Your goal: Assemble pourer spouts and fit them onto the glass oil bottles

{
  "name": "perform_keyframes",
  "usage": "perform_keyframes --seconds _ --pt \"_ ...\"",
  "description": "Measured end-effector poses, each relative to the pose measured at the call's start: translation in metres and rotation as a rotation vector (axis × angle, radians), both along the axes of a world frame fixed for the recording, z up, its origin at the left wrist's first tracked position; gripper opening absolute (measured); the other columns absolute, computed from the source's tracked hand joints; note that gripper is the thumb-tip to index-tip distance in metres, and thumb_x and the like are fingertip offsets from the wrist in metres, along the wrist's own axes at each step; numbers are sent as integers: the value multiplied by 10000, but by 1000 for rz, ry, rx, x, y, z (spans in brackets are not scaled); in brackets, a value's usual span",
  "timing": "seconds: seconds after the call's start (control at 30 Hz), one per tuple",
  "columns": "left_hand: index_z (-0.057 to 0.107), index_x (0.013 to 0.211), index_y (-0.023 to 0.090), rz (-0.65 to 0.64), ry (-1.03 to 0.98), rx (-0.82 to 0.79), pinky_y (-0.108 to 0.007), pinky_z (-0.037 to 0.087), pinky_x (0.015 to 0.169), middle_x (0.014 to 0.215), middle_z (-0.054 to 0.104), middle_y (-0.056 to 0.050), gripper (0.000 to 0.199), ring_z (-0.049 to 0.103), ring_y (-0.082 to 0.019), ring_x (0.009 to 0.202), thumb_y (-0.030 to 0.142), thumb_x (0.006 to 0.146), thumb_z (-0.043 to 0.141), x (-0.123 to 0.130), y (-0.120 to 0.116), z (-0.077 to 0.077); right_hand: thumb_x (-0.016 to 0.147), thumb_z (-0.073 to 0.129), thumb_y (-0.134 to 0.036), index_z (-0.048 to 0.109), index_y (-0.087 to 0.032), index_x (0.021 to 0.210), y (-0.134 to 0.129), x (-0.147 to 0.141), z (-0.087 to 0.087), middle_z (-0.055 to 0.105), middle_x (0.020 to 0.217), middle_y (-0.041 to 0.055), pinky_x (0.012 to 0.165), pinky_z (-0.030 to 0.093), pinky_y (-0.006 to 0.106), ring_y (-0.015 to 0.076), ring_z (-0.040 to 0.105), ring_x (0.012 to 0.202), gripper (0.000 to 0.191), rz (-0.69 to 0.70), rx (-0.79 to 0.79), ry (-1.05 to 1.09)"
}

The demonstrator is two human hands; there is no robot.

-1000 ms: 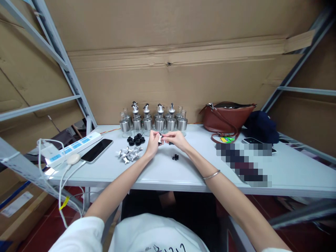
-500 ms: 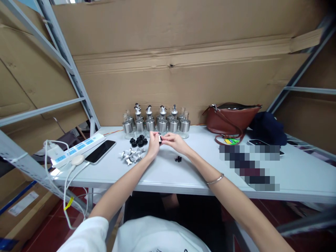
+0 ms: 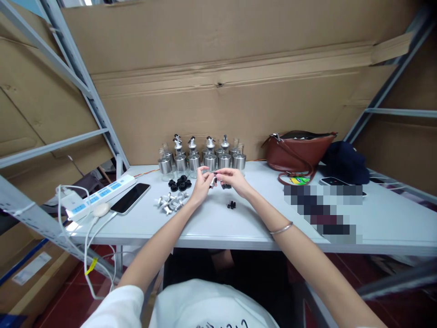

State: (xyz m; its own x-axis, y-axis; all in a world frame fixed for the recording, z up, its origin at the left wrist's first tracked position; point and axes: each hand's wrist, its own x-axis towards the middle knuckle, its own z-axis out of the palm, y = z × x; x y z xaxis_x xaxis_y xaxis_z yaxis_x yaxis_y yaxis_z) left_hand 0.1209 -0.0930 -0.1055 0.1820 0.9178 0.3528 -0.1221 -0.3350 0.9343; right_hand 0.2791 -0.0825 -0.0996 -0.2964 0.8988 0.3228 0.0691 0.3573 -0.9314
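Note:
Both hands meet above the middle of the table around a small silver-and-black pourer spout [image 3: 213,181]. My left hand [image 3: 200,189] pinches it from the left, with one finger raised off it. The fingertips of my right hand [image 3: 235,179] close on its dark upper end; they hide much of the piece. Under the right hand lie a few black pieces [image 3: 226,186], partly covered. Small black caps [image 3: 231,205] sit nearer the table's front. To the left are a cluster of black stoppers [image 3: 180,183] and a heap of silver-grey pourer parts [image 3: 170,202].
Glass bottles with steel bands [image 3: 210,162] stand in rows at the back, several topped with pourers. On the left are a power strip [image 3: 102,196] and a phone [image 3: 131,198]. A brown bag [image 3: 297,152] and dark cap [image 3: 346,163] sit back right. Cardboard [image 3: 218,50] walls the table.
My hands have drawn slightly apart around the pourer spout, and a left finger has lifted. The right hand has shifted a little to the right. Black pieces beneath it now show.

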Motion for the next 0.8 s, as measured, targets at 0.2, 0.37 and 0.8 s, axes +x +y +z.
perform_keyframes --seconds 0.2,0.37,0.8 --pt "568 1155 145 -6 42 2 -398 550 798 1133 612 -83 287 630 -203 946 296 911 576 -4 2 -1 931 579 -298 590 -141 1114 4 4 0 624 1076 67 755 552 363 181 634 885 242 -38 -22 34" --pt "546 1189 151 -5 2 -38 -401 550 799 1148 606 -87 311 632 -206 947 297 915 569 -5 6 -2 931 578 -300 589 -143 1121 3 1 -1 622 1087 69 767 550 370 185 633 898 246 -43 -19 16" --pt "553 1181 150 -145 7 -123 -405 549 804 1151 605 -88 309 628 -208 956 308 917 566 -3 5 -2 930 579 -299 596 -141 1101 2 4 2 626 1069 64 750 552 358 180 634 878 234 -129 51 1"
